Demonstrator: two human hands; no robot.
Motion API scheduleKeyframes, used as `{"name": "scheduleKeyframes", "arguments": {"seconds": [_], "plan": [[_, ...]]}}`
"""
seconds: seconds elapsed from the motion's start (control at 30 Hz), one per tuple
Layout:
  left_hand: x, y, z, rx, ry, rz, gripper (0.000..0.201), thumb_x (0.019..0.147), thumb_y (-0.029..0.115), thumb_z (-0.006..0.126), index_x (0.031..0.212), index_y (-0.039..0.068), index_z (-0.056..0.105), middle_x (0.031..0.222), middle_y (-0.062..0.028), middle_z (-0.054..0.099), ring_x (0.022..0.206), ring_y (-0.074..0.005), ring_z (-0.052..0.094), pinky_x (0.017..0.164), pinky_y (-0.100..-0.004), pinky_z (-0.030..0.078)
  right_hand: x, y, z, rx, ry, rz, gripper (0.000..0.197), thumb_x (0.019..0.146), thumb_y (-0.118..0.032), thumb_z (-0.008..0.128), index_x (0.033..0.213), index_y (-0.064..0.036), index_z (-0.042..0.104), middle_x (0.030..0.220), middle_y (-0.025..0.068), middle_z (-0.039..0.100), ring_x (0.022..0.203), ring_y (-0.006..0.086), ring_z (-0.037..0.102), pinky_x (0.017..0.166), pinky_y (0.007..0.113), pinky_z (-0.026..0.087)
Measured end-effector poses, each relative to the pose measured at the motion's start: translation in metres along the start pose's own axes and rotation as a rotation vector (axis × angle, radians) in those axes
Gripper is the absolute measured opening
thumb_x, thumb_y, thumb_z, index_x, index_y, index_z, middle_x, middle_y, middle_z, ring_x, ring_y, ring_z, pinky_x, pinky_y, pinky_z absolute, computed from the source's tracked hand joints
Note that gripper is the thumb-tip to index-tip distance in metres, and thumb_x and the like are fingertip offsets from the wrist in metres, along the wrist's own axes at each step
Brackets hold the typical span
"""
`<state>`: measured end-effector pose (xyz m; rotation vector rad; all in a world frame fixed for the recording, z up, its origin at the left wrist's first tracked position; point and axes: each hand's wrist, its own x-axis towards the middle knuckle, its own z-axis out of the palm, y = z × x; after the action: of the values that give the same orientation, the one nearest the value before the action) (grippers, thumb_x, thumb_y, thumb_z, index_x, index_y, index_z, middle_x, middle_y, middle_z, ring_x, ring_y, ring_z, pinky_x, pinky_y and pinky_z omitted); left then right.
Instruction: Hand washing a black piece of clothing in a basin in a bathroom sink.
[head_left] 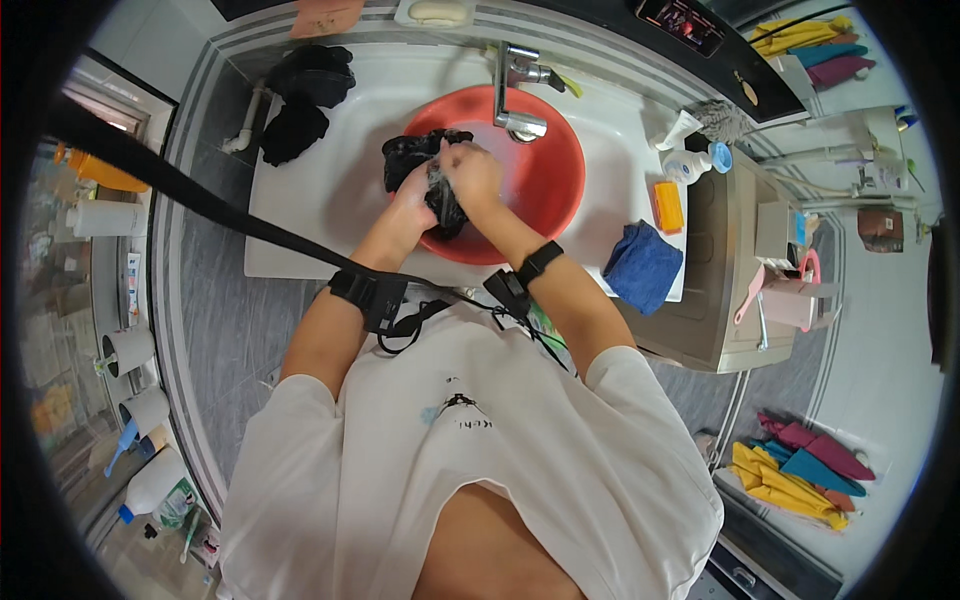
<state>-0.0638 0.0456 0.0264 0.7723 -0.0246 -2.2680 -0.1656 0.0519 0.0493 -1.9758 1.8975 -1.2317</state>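
Observation:
A wet black cloth (446,205) with whitish suds on it is bunched between my two hands over the left part of a red basin (560,190). My left hand (411,203) is closed on its lower left side. My right hand (473,176) grips it from the right, fingers curled in close to the left hand. Part of the cloth hangs over the basin's left rim. Pale, cloudy water shows in the basin. Which garment the cloth is, I cannot tell.
The basin stands in a white sink (350,215) beneath a chrome faucet (515,90). Black clothes (310,75) lie at its left end. To the right are a folded blue cloth (643,266), an orange bar (667,207) and a white bottle (685,165). A black strap (200,185) crosses the left side.

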Motion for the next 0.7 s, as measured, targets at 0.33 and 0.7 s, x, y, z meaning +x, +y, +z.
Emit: {"name": "scheduleKeyframes", "arguments": {"seconds": [0.33, 0.7], "plan": [[-0.005, -0.003, 0.011, -0.022, 0.012, 0.001, 0.024, 0.093, 0.024, 0.044, 0.098, 0.007, 0.060, 0.094, -0.0080, 0.066, 0.087, -0.0213, 0.065, 0.080, -0.0375, 0.053, 0.004, 0.014, 0.005, -0.050, -0.015, -0.010, 0.036, 0.087, -0.032, 0.052, 0.062, -0.0095, 0.065, 0.065, 0.0130, 0.062, 0.059, 0.0323, 0.061, 0.053, 0.043, 0.048], [-0.020, -0.001, -0.005, -0.105, -0.427, 0.068, 0.027, 0.094, 0.028, 0.043, 0.096, 0.008, 0.062, 0.093, -0.0080, 0.067, 0.084, -0.0217, 0.066, 0.080, -0.0384, 0.053, -0.019, -0.045, -0.020, -0.030, -0.176, -0.245, 0.034, 0.084, -0.027, 0.056, 0.055, -0.0102, 0.061, 0.060, 0.0092, 0.059, 0.052, 0.0287, 0.059, 0.051, 0.038, 0.048]]}}
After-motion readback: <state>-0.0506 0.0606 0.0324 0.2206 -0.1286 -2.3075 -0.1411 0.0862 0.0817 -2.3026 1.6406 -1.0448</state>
